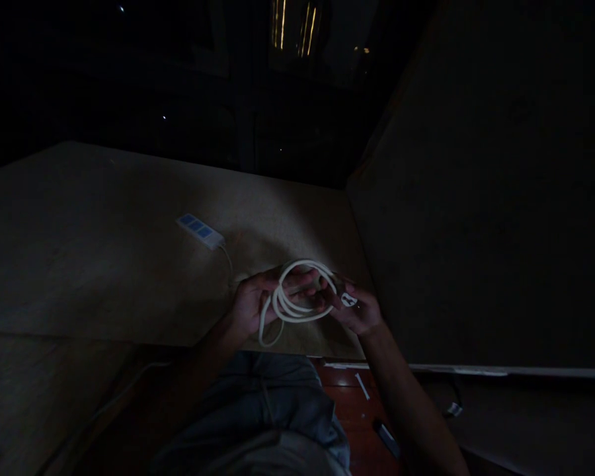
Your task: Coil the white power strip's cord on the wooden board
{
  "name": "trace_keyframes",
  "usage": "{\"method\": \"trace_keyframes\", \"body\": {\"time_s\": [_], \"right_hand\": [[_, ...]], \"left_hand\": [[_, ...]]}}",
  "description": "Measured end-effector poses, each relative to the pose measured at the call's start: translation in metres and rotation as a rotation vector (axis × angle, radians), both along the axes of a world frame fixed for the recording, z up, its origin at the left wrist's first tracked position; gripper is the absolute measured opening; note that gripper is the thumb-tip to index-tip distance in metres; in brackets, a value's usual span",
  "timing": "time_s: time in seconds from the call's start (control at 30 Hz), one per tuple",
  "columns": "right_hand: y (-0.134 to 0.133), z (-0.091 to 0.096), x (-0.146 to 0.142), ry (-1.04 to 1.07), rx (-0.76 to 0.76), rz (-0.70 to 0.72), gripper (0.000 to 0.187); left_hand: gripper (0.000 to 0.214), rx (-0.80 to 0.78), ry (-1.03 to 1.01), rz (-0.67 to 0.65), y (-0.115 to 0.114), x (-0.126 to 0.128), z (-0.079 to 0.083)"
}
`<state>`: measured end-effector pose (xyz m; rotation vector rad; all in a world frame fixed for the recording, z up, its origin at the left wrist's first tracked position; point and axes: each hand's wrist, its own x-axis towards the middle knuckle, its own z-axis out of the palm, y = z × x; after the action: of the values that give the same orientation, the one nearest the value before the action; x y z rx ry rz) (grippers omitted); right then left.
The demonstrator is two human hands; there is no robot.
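Observation:
A white power cord (300, 316) is looped into a loose coil between my two hands, above the near edge of the ledge. My left hand (252, 303) is closed round the left side of the coil, and one loop hangs below it. My right hand (359, 309) grips the right side, with the cord's white plug (348, 299) lying against it. From the coil the cord runs back to a white power strip (201, 230) with blue socket faces, resting on the ledge to the left. Dim light blurs the fingertips.
The pale ledge (104, 264) stretches to the left, with dark window panes (297, 99) behind it. A dark panel (486, 231) stands on the right. Below, on the reddish floor (344, 416), lie a white strip (361, 387) and a dark object (387, 437).

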<state>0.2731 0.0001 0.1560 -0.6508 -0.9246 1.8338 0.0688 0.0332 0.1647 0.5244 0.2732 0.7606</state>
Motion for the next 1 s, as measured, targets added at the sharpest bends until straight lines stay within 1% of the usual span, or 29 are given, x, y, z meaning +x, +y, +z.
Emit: {"method": "trace_keyframes", "body": {"time_s": [0.1, 0.17, 0.23, 0.37, 0.4, 0.47, 0.57, 0.63, 0.7, 0.77, 0.8, 0.87, 0.93, 1.0], "right_hand": [[-0.003, 0.000, 0.002, -0.009, 0.007, -0.043, 0.033], [-0.006, -0.001, 0.003, 0.010, 0.000, -0.058, 0.031], [-0.008, -0.001, 0.001, 0.050, -0.023, -0.069, 0.030], [-0.012, -0.004, -0.008, 0.103, -0.065, -0.096, 0.026], [-0.012, -0.005, -0.009, 0.098, -0.067, -0.084, 0.026], [-0.012, -0.010, -0.008, 0.073, -0.071, -0.009, 0.028], [-0.007, -0.017, -0.001, 0.018, -0.074, 0.148, 0.032], [0.000, -0.018, 0.005, -0.075, -0.064, 0.189, 0.037], [0.007, -0.015, 0.009, -0.232, -0.027, 0.141, 0.034], [0.013, -0.007, 0.011, -0.379, 0.047, 0.046, 0.029], [0.016, -0.002, 0.011, -0.424, 0.088, 0.004, 0.031], [0.020, 0.007, 0.010, -0.466, 0.168, -0.050, 0.043], [0.023, 0.014, 0.008, -0.515, 0.258, -0.059, 0.053], [0.024, 0.019, 0.006, -0.621, 0.367, -0.034, 0.058]], "left_hand": [[0.057, 0.060, -0.015, -0.041, -0.004, -0.002, -0.001], [0.059, 0.086, -0.007, -0.065, -0.005, -0.004, -0.003], [0.054, 0.092, 0.026, -0.072, -0.005, -0.005, -0.005], [0.037, 0.089, 0.068, -0.004, 0.000, -0.007, -0.003], [0.033, 0.092, 0.073, 0.006, 0.001, -0.007, -0.002], [0.027, 0.110, 0.097, -0.014, 0.005, -0.007, 0.000], [0.027, 0.140, 0.151, -0.095, 0.010, -0.006, 0.003], [0.027, 0.141, 0.196, -0.135, 0.013, -0.005, 0.006], [0.024, 0.125, 0.251, -0.158, 0.017, -0.003, 0.009], [0.019, 0.101, 0.290, -0.186, 0.020, -0.001, 0.012], [0.018, 0.092, 0.305, -0.212, 0.021, 0.000, 0.013], [0.018, 0.082, 0.334, -0.263, 0.022, 0.003, 0.015], [0.020, 0.081, 0.376, -0.295, 0.021, 0.006, 0.016], [0.026, 0.086, 0.426, -0.296, 0.019, 0.008, 0.017]]}}
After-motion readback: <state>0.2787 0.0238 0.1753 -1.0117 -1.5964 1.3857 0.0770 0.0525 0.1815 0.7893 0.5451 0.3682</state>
